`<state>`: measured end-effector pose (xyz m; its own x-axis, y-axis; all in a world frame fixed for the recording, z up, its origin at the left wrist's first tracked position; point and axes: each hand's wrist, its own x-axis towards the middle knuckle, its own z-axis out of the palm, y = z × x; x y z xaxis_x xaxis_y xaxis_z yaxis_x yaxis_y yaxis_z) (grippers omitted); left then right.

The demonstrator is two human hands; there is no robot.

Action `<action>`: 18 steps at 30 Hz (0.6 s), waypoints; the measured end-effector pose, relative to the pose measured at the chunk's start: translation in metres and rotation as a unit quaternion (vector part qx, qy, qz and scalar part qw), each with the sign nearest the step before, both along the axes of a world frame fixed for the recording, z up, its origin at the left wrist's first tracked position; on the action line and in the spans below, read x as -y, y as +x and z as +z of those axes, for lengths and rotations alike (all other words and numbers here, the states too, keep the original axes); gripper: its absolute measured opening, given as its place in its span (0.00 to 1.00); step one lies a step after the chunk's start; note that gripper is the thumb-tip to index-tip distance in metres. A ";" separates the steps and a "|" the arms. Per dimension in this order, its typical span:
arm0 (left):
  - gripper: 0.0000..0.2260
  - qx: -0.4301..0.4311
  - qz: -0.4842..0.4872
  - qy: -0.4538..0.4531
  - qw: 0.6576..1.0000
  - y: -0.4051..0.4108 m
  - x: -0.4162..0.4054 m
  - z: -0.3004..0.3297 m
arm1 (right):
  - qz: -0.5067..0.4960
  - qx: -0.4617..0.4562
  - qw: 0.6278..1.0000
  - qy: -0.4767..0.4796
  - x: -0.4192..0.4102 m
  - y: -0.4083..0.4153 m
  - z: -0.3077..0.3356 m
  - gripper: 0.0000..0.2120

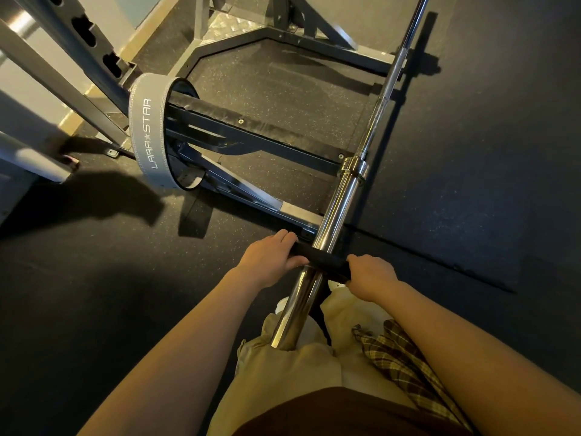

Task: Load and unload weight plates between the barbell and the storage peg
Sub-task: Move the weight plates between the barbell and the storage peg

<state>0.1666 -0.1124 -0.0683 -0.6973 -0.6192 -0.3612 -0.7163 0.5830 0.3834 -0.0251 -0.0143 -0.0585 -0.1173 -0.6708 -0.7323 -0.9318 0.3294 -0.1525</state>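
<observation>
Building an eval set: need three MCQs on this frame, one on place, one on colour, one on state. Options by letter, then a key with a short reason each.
1. Where is the black plate?
A. on the barbell sleeve
B. flat on the floor
C. on the storage peg

2. What colour is the lifting belt hung on the rack?
A. red
B. grey
C. yellow

3. How do the hands stand to the plate?
A. both off it
B. only one on it
C. both grip its rim

Key:
1 A, the chrome sleeve passes through it.
2 B, grey with white lettering.
3 C, the left hand and right hand curl round opposite edges.
</observation>
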 end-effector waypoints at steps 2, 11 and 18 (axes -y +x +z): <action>0.22 -0.006 0.019 0.022 1.000 0.006 -0.002 -0.003 | 0.016 -0.009 1.000 -0.011 0.001 0.007 0.004 0.15; 0.22 0.047 0.034 0.028 0.998 0.002 0.006 -0.001 | 0.012 -0.017 0.999 -0.047 0.001 0.019 0.009 0.16; 0.26 0.060 -0.016 -0.125 0.990 -0.019 -0.014 0.004 | -0.056 0.009 0.998 -0.035 -0.018 0.008 -0.005 0.21</action>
